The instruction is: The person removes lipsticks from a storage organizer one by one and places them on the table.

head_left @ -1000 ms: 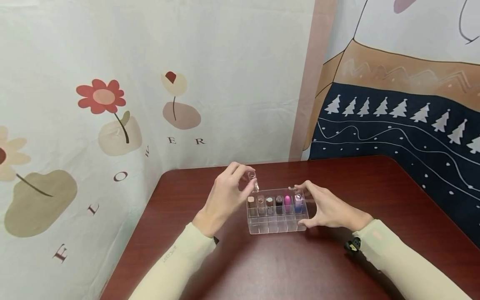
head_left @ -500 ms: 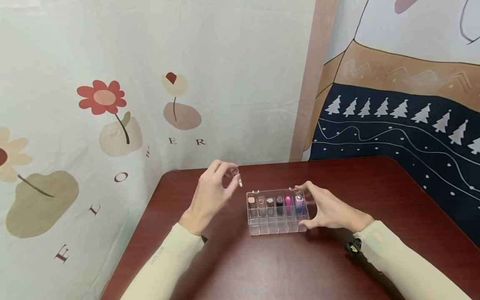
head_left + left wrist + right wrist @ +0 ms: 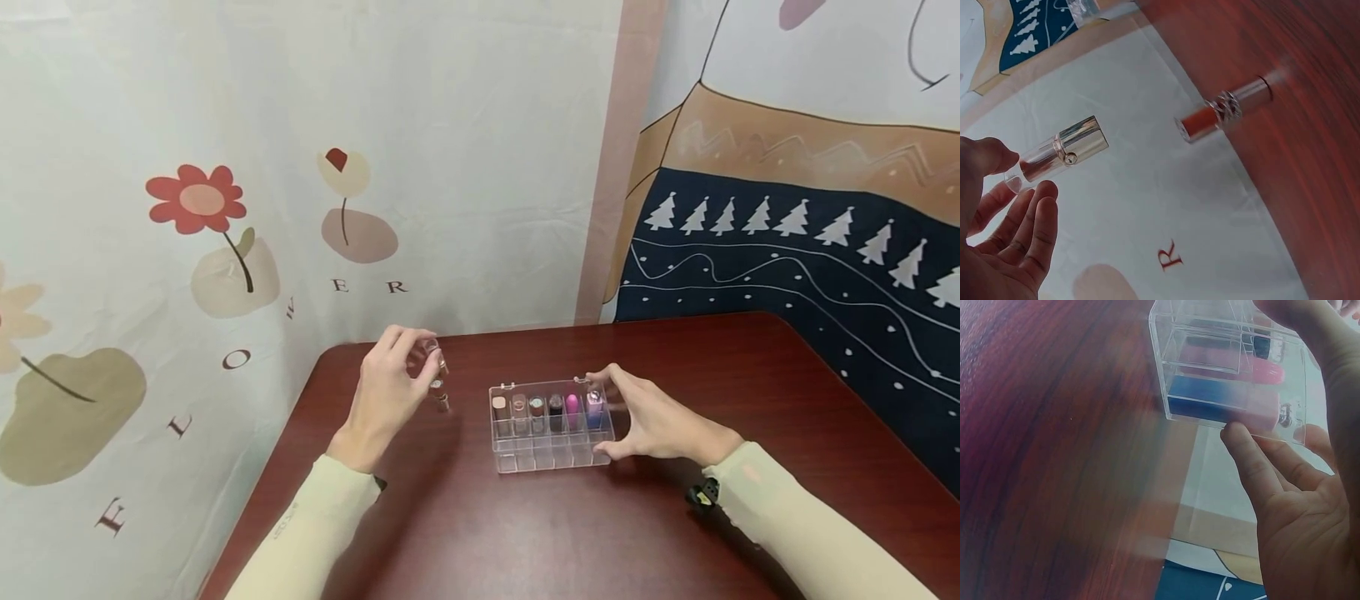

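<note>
My left hand [image 3: 382,392] pinches the clear end of a small tube [image 3: 441,360] with a shiny gold-coloured end, up off the table; the left wrist view shows the hand [image 3: 1013,219] and the tube [image 3: 1082,140]. A second tube [image 3: 1229,107], reddish with a silver band, stands on the table close by, also visible in the head view [image 3: 439,397]. My right hand [image 3: 663,417] grips the right end of a clear divided case [image 3: 551,458], thumb in front and fingers behind. Several lipstick-like tubes stand in its back row, among them a pink one [image 3: 572,408] and a blue-and-pink one [image 3: 1222,406].
The dark red-brown table [image 3: 540,533] lies under both hands. Behind it hangs a pale cloth [image 3: 480,167] printed with flowers and letters, and at the right a dark blue cloth [image 3: 750,267] with white trees.
My left hand has moved left, away from the case, with the tube in its fingers. A standing tube now shows beneath it. The right hand has kept its grip on the case.
</note>
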`<state>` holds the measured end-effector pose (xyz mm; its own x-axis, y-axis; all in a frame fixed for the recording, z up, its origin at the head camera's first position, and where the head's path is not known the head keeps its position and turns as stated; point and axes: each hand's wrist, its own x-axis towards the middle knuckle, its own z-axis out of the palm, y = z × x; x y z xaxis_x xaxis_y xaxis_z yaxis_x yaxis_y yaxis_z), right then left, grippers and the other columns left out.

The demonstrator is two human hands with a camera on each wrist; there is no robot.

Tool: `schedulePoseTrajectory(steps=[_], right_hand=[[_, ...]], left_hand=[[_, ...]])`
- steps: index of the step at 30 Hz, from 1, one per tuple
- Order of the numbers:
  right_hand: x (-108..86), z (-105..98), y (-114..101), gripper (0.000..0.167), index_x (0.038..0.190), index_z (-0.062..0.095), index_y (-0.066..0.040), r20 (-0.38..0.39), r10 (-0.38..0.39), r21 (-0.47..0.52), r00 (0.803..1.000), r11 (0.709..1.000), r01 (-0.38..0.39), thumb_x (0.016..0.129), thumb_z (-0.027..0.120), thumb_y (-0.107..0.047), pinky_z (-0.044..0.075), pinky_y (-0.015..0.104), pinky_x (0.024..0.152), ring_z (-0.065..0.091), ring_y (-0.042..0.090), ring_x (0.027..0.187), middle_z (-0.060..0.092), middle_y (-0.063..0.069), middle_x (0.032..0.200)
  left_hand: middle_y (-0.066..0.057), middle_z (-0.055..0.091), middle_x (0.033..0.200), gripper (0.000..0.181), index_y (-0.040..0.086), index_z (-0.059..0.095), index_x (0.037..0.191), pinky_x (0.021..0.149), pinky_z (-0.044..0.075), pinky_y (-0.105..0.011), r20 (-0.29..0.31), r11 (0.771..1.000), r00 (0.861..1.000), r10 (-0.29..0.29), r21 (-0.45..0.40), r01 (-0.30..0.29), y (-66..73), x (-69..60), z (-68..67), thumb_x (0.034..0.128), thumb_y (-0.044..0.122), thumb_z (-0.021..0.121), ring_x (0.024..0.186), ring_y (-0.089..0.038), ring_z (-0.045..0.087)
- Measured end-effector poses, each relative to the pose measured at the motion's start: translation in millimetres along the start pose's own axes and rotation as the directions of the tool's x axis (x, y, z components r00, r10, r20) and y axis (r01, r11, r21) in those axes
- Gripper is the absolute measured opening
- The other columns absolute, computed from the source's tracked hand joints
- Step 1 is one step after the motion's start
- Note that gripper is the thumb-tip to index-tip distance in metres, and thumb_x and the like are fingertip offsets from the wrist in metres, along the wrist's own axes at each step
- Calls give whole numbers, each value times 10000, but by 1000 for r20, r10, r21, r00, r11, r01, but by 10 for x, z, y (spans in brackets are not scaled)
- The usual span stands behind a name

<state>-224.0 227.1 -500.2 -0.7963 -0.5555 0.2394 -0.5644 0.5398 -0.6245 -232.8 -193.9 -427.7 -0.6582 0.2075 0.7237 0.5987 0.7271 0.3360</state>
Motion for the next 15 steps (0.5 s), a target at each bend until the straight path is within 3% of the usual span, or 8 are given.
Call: schedulePoseTrajectory(steps=[15], right_hand=[[-2,16,3,907,1475,526,-109,-2,-2,12,1000,1000,2,799,1096,-308,697,476,1066,816,265,1257,705,164,1548]], left_hand=[[-131,735,1096,186,14,805,1178,757,698,-439,15,993,996,-83,88,81,-350,-179,-129,999,-22,841,880,-234,800]])
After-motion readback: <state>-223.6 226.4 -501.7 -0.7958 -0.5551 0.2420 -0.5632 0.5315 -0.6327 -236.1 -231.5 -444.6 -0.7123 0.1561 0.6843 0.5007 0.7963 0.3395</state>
